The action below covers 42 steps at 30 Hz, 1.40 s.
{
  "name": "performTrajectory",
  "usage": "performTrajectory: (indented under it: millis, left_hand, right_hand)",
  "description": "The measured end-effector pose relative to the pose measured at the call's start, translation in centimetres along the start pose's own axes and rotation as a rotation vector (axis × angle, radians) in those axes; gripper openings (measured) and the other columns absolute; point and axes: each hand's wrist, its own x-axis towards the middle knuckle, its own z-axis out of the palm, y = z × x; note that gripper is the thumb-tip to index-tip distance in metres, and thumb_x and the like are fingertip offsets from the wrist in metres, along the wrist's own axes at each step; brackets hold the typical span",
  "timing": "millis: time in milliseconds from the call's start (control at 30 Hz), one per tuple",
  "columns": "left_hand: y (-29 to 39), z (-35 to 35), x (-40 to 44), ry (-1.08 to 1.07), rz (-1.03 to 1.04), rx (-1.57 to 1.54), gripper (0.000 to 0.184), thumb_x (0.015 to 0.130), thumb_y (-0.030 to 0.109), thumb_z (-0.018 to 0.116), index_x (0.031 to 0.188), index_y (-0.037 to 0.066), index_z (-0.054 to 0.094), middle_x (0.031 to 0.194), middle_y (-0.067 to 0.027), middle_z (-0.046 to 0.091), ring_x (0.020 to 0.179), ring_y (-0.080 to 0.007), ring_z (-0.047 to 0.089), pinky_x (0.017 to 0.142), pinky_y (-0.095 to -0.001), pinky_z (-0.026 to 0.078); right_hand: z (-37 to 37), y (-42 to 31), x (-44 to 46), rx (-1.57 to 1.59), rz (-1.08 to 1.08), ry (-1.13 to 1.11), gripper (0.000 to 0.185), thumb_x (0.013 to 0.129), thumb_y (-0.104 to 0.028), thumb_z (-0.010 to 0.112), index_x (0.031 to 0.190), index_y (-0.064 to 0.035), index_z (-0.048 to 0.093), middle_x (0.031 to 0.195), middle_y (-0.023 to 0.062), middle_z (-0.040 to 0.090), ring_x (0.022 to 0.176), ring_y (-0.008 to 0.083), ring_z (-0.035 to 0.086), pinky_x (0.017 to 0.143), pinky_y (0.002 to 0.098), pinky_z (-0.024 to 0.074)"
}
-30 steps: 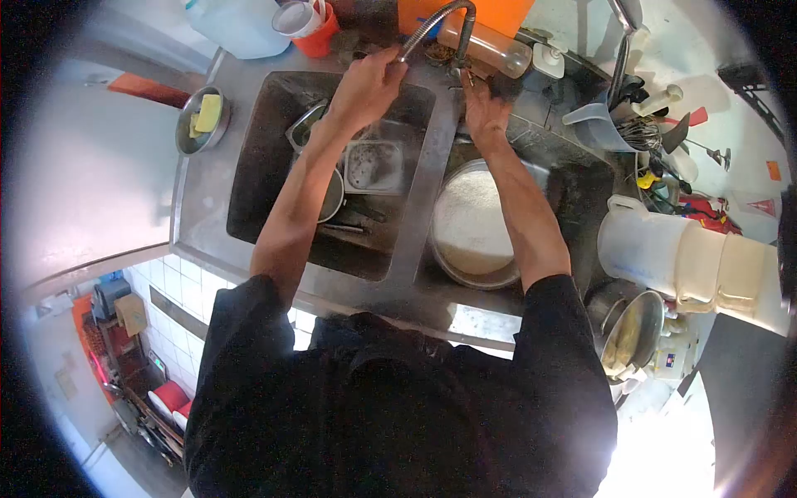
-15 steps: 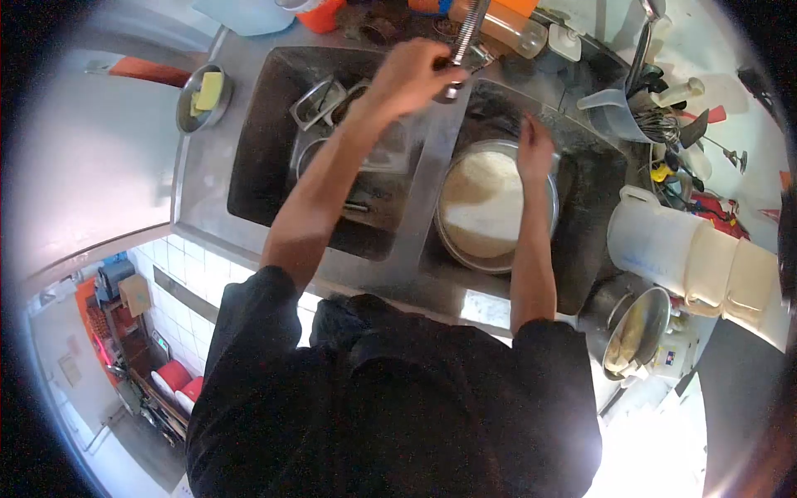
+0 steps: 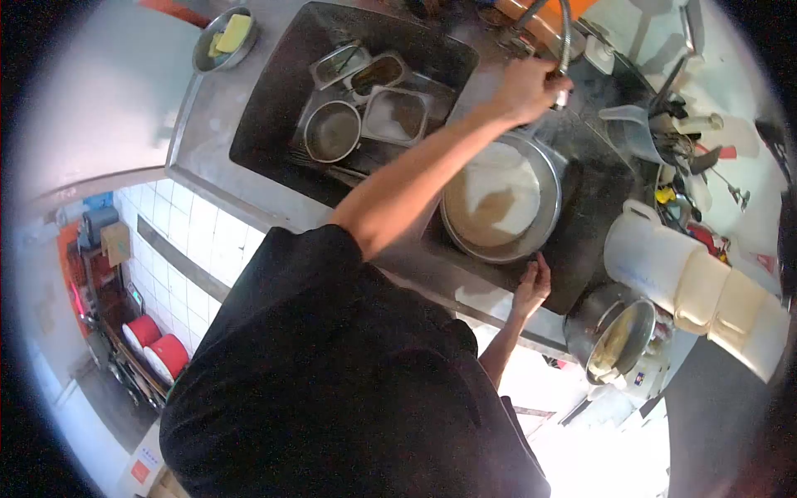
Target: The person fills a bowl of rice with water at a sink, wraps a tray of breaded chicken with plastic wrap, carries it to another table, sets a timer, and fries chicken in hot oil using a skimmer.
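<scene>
"Across the double sink, how does it lie before you?"

"Two basins, side by side. To your left, the left basin with small metal containers. To your right, the right basin, and in it the large metal bowl. Take that bowl as your reference."

"Contents?"

"Pale and cloudy, a darker patch towards the middle. Solid or liquid: you cannot tell from this view."

"Your hands, relative to the bowl?"

"On opposite sides. Your left arm crosses over the sink, so your left hand is by the far rim. Your right hand is low, by the near rim. Right judged nearer; the left one's height is not readable."

"State of each grip?"

"Left: fingers wrapped around the end of the flexible hose. Right: fingers loosely bent towards the rim; touching or just apart, cannot tell, nor whether they pinch it."

"Axes?"

"Bowl is round, so you have no long axis to log. Hose runs from the far side into your left fist; its metal nozzle shows past your fingers, tip towards you. Key relation: as you look down, the nozzle appears just outside the far right rim, so the bowl lies nearer you and leftward of that grip."
</scene>
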Motion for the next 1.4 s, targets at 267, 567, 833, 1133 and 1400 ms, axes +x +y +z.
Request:
performTrajectory:
  millis: [267, 567, 833, 1133, 1400]
  left_hand:
    - [-1.4, -2.4, -0.5, -0.11, -0.023, 0.063, 0.031, 0.091, 0.035, 0.061, 0.098, 0.006, 0.068, 0.076, -0.0125, 0.069, 0.074, -0.0284, 0.069, 0.068, -0.0402, 0.051]
    - [-2.0, -4.2, -1.7, -0.146, 0.009, 0.024, 0.034, 0.086, 0.037, 0.068, 0.096, 0.005, 0.069, 0.079, -0.0089, 0.07, 0.075, -0.0203, 0.068, 0.07, -0.0351, 0.051]
    - [-3.3, -4.2, -1.5, -0.087, 0.078, -0.109, 0.034, 0.081, 0.037, 0.074, 0.092, 0.005, 0.068, 0.073, -0.0047, 0.066, 0.069, -0.0153, 0.063, 0.068, -0.0327, 0.048]
    - [-2.0, -5.4, -1.8, -0.204, 0.002, 0.02, 0.044, 0.086, 0.037, 0.072, 0.117, 0.005, 0.067, 0.098, -0.0092, 0.074, 0.089, -0.0157, 0.069, 0.082, -0.0318, 0.052]
    - [-2.1, -2.6, -1.3, -0.091, 0.066, -0.171, 0.028, 0.079, 0.026, 0.077, 0.098, 0.006, 0.073, 0.083, -0.005, 0.073, 0.077, -0.0131, 0.07, 0.071, -0.0282, 0.052]
  right_hand:
    - [2.0, -3.3, -0.7, -0.036, -0.087, -0.075, 0.029, 0.098, -0.013, 0.055, 0.124, -0.0011, 0.061, 0.079, -0.0037, 0.054, 0.062, 0.0027, 0.04, 0.055, 0.0184, 0.0339]
    - [1.7, -6.2, -1.9, -0.14, -0.073, -0.043, 0.03, 0.098, -0.014, 0.055, 0.125, -0.0024, 0.062, 0.085, -0.0016, 0.059, 0.066, 0.0038, 0.045, 0.058, 0.0196, 0.038]
    - [1.4, -4.0, -2.1, -0.189, -0.219, 0.003, 0.034, 0.096, -0.015, 0.057, 0.127, 0.0003, 0.059, 0.095, 0.0064, 0.066, 0.086, 0.0139, 0.059, 0.079, 0.0292, 0.0486]
    - [3.0, 13.9, 6.5, -0.748, 0.436, -0.543, 0.043, 0.09, -0.026, 0.058, 0.124, 0.0007, 0.057, 0.106, 0.0201, 0.067, 0.102, 0.0275, 0.065, 0.079, 0.0401, 0.0538]
    - [3.6, 19.5, 6.1, -0.404, 0.545, -0.372, 0.044, 0.083, -0.023, 0.067, 0.116, 0.0058, 0.058, 0.104, 0.0185, 0.066, 0.099, 0.0238, 0.066, 0.08, 0.0398, 0.0529]
